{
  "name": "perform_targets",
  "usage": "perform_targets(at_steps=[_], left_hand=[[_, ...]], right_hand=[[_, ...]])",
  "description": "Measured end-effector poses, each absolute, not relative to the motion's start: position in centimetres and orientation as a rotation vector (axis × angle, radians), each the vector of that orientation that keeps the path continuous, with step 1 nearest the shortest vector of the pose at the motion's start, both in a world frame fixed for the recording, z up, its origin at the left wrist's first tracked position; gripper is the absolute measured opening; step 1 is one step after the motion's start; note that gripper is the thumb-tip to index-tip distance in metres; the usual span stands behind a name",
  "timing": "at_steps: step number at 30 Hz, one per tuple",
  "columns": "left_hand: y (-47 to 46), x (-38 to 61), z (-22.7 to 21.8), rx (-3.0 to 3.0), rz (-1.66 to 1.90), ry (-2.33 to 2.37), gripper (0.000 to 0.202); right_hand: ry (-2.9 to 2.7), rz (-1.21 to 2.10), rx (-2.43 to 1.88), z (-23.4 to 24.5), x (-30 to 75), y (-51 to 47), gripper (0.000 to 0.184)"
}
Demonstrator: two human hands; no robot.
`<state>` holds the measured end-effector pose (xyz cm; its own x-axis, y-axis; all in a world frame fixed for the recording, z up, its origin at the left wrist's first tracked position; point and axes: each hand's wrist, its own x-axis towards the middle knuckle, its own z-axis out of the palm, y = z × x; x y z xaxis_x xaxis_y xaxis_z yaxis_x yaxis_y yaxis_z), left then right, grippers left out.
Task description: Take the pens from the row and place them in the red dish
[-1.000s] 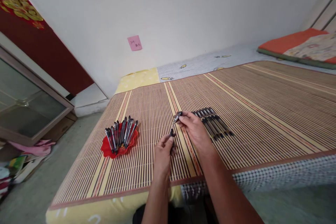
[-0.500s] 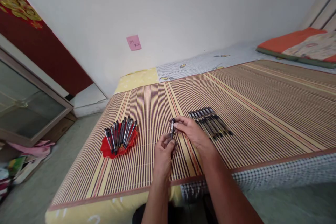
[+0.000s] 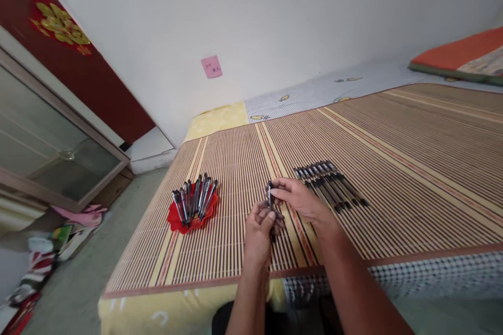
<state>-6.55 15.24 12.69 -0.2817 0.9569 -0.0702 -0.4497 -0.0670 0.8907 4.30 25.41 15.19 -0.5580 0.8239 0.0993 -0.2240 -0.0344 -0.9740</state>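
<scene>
A dark pen point(image 3: 270, 193) stands nearly upright between my hands, above the striped mat. My left hand point(image 3: 261, 222) is closed round its lower part, and fingers partly hide the barrel. Near the pen's top, my right hand point(image 3: 296, 196) pinches it between thumb and fingers. To the right, several black pens point(image 3: 330, 183) lie side by side in a slanted row on the mat. On the left, a red wavy-edged dish point(image 3: 173, 224) holds a heap of several more pens point(image 3: 195, 200).
A striped bamboo mat point(image 3: 231, 167) covers the bed, with yellow and checked bedding point(image 3: 306, 288) showing at its edges. A folded orange quilt point(image 3: 451, 52) lies at the far right. A pink note point(image 3: 211, 66) is on the wall, and a glass-fronted cabinet point(image 3: 51, 141) stands left.
The view has shifted, so the whole scene sits farther right. Both hands still hold the pen; my left fingers have spread slightly round its lower end. The dish and row look unchanged.
</scene>
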Motion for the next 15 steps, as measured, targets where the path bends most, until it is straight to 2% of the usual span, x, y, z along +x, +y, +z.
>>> perform_targets(at_steps=[7,15], left_hand=[[15.3,-7.6,13.7,0.677,1.668,1.096,0.037],[13.7,-16.9,14.6,0.612,1.936,1.655,0.036]], right_hand=[[-1.432,1.709,-0.706,13.8,4.0,25.8,0.035],[-1.458,1.586,-0.882,12.6,4.1,26.5,0.030]])
